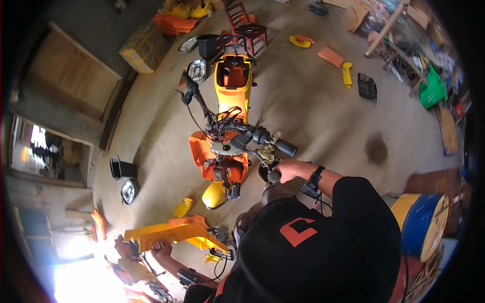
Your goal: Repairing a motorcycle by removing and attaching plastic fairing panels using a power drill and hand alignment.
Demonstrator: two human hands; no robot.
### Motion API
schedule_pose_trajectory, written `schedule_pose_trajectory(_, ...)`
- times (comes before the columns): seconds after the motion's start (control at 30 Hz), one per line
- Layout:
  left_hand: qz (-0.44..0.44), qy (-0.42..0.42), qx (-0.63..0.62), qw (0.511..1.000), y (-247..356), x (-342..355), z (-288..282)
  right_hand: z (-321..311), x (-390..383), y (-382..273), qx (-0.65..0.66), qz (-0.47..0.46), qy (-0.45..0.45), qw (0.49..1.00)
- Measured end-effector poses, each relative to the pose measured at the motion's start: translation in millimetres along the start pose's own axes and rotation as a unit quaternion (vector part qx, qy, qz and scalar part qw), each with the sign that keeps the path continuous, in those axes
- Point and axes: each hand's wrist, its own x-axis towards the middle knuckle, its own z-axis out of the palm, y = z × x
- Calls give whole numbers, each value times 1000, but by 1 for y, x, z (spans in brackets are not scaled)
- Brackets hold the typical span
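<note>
Caution: slipping and snagging are threatening.
Left to right, as I am standing watching: the left hand [161, 248] is gripping the long yellow-orange plastic panel [174, 234] at lower left; a weakening one-handed hold could drop and crack it. The yellow-and-orange plastic-bodied motorcycle [235, 98] is standing at centre, its black rubber handlebar grip [287, 147] jutting near the right hand [291, 170], risking a snag. That hand is resting against a dark rounded object [273, 176]; whether it is grasping, I cannot tell.
</note>
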Motion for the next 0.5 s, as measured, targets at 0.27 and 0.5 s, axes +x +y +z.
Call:
schedule_pose_trajectory(0.27,-139,-129,-374,908,105,36,157,48,-100,107,211,309,69,925)
schedule_pose_trajectory(0.5,-625,68,-629,458,110,14,331,154,-216,169,463,487,301,677)
